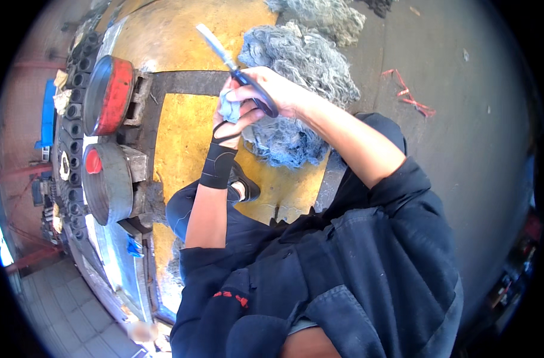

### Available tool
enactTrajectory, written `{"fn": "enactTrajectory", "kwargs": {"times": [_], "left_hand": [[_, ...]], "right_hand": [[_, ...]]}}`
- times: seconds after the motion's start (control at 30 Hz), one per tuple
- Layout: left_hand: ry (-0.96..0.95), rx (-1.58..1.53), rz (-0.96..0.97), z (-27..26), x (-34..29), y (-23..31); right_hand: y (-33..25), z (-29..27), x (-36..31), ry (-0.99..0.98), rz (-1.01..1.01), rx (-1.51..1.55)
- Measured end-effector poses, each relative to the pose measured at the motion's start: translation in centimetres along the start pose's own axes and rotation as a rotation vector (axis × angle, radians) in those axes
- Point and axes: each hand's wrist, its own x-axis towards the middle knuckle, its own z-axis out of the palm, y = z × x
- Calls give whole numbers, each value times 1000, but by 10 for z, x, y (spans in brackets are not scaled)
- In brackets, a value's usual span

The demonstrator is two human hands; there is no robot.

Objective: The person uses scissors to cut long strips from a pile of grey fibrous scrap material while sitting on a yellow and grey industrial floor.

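Observation:
My right hand (272,89) is closed on a pair of scissors (257,95) with dark loop handles. The pale blades reach up and to the left, past my left hand. Just beneath it, my left hand (231,124) grips a light blue scrap of cloth (229,108); the cloth and the right hand hide part of its fingers. A black wrap (217,167) covers the left wrist. Behind and below the right forearm lies a tangled heap of grey-blue fibre waste (302,56), with more bluish fibre (287,140) under my hands.
Yellow boards (179,131) lie on the grey floor (469,149). At left, a red round pan (114,95) and a grey round pan (114,182) stand on edge by concrete blocks (136,162). A red strap (406,95) lies at right. Another fibre pile (332,21) sits farther off.

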Motion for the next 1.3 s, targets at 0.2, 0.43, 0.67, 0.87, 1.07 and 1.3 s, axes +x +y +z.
{"fn": "enactTrajectory", "kwargs": {"times": [0.2,0.43,0.67,0.87,1.07,1.3], "left_hand": [[213,-375,-124,-16,0,16],[178,-586,-8,-83,16,95],[428,-724,65,-156,-8,103],[592,-108,256,-102,-39,76],[186,158,242,1,-38,-21],[212,-170,-119,-32,-31,-20]], "right_hand": [[-23,-62,10,394,-70,-667],[38,-55,14,27,171,200],[37,-25,-15,-226,310,90],[33,-17,-17,146,201,9],[49,2,1,264,86,158],[31,-5,3,86,135,-288]]}}
